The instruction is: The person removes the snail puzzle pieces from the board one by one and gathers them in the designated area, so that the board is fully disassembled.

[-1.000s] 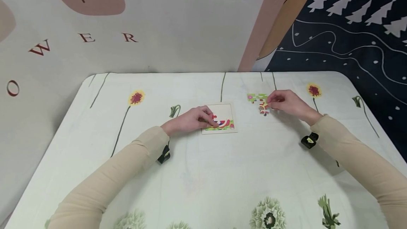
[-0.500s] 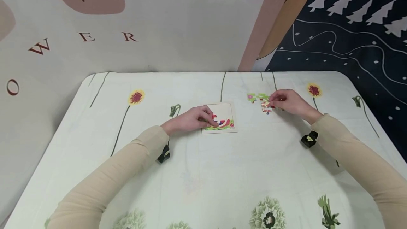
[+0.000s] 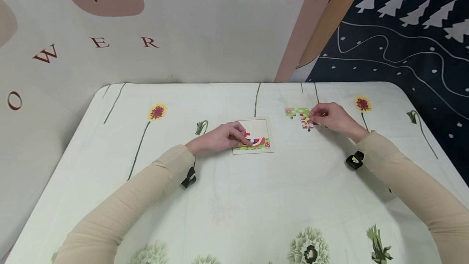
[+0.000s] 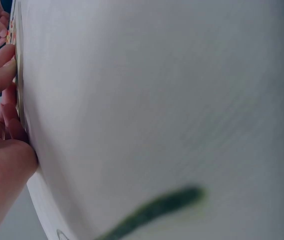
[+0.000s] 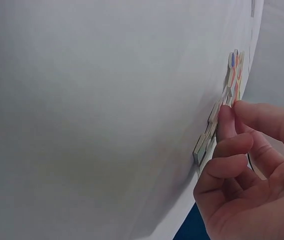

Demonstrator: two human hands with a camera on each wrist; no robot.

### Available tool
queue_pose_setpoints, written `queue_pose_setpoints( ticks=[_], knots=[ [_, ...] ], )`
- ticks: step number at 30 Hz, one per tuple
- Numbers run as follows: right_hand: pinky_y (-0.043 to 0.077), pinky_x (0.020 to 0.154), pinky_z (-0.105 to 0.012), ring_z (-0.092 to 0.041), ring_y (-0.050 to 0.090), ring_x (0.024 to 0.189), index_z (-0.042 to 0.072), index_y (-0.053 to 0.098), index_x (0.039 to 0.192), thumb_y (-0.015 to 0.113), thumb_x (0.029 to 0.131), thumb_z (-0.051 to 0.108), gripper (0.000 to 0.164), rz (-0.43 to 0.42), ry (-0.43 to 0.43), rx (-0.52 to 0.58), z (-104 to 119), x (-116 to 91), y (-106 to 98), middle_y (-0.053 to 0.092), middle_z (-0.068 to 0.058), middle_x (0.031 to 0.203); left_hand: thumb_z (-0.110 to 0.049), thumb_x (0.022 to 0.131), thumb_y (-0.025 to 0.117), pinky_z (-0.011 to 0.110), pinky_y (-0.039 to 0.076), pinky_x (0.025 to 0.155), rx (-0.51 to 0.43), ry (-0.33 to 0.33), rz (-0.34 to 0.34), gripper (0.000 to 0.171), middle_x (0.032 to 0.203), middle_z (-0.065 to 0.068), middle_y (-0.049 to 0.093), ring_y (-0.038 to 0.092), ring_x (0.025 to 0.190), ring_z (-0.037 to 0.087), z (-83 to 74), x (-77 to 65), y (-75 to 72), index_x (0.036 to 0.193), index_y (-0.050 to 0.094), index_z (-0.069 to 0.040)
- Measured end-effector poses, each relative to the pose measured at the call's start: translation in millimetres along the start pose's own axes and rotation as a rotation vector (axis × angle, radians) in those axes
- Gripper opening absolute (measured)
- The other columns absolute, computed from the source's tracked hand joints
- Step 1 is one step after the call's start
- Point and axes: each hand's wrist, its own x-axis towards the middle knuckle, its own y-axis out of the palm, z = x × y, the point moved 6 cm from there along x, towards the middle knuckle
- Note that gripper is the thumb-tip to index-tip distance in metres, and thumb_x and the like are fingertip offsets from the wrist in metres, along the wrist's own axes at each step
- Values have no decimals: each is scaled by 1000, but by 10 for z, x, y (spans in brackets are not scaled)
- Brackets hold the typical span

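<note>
Head view: the left hand lies over the left side of the tray, covering that edge and part of the red, blue and green pieces fitted along its bottom. Its thumb and finger touch the tray area; whether it grips or only rests cannot be told. Left-wrist view: same hand cut off at the picture's left edge, tray seen nearly edge-on.

Right hand, well to the right of the tray: thumb and finger pinch a piece in the loose cluster on the cloth. The fingertips hide the pinched part; the cluster's right side is behind the hand, so no count. Right-wrist view shows the pieces edge-on, printing mostly unreadable.

Sleeves run out of frame at the bottom; each cuff partly hides a dark wrist device.
</note>
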Motion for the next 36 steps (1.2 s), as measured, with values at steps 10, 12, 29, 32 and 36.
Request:
queue_pose_setpoints(
  ticks=[10,12,29,32,36],
  knots=[
    [40,65,-32,-26,49,82,1,66,104,63,94,13,16,-30,8,-21,13,-11,-31,62,-12,94,2,91,62,33,38,91,7,-7,3,23,108,5,52,45,106,20,-14,1,9,106,76,-8],
    [40,65,-32,-26,49,82,0,66,104,63,94,14,17,-36,7,-20,22,-19,-45,62,-13,95,2,91,63,32,38,90,5,-7,1,23,108,4,51,44,105,20,-5,2,12,106,76,-8],
    [41,64,-28,-23,52,78,-1,66,103,62,94,13,17,-62,-36,39,96,-87,1,62,-14,98,2,88,66,30,42,85,87,39,-53,21,104,2,55,50,99,18,-59,-28,24,103,77,-9],
    [42,64,-27,-23,53,77,-1,67,101,61,94,11,15,-61,-67,47,152,-93,37,63,-14,98,2,88,67,30,43,85,119,39,-68,21,103,2,56,51,98,17,-71,-46,19,102,77,-9],
    [43,63,-26,-23,54,76,-1,68,100,62,94,11,15,-52,-101,59,220,-98,80,64,-14,98,3,87,67,30,43,85,141,28,-85,22,103,1,57,53,101,18,-86,-79,13,102,77,-10]
  ],
)
